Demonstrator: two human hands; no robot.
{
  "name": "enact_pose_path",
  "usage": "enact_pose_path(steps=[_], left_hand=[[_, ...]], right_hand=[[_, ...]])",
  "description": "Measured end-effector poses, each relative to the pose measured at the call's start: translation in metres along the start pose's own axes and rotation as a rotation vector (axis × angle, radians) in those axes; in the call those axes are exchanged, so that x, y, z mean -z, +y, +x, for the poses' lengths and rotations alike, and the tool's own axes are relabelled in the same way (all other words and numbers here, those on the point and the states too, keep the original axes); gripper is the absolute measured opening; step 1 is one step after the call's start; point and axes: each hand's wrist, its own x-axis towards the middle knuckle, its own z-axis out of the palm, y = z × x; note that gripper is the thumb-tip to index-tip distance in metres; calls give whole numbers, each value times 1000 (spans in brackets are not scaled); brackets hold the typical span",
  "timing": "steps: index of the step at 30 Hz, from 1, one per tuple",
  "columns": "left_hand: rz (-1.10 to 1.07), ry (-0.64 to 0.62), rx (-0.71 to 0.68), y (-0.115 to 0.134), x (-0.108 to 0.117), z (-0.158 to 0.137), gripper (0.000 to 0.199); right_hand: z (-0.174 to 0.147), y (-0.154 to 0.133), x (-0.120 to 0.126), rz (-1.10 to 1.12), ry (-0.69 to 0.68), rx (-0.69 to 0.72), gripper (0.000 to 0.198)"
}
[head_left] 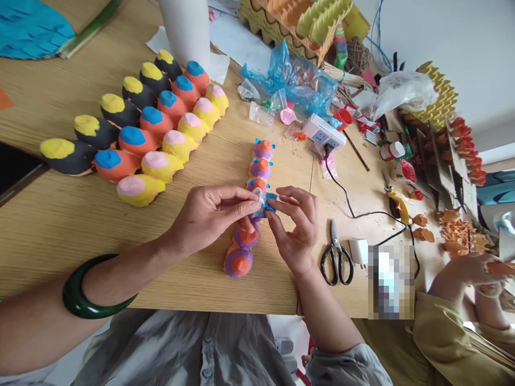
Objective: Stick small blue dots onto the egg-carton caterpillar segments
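My left hand pinches a small clear plastic packet between thumb and fingertips. Blue material, which looks like modelling clay, shows at the packet's right side, and the fingertips of my right hand close on it. Just beneath both hands runs a row of egg-carton cups coloured purple with orange tops. Small blue bits stick out like ears from the far cups; the middle of the row is hidden by my fingers.
Rows of black-yellow, orange-blue and yellow-pink cups stand at left. Scissors, a white adapter and a power strip with a black cable lie at right. Behind are a blue plastic bag and egg trays. A co-worker's hands appear at far right.
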Motion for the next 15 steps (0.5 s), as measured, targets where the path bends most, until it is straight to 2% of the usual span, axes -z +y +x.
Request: enact_pose_path(steps=[5, 8, 11, 13, 15], left_hand=[[33, 3, -52, -3, 0, 0, 14], [30, 30, -6, -2, -1, 2, 15], [-19, 74, 58, 1, -1, 4, 15], [-80, 83, 82, 2, 0, 5, 16], [-136, 72, 89, 3, 0, 6, 18]], right_hand=[[-1, 3, -1, 43, 35, -33, 10], [-2, 6, -2, 177, 114, -187, 4], [-3, 7, -2, 340, 160, -348, 8], [-3, 7, -1, 350, 132, -357, 11], [-3, 6, 1, 287, 72, -303, 11]])
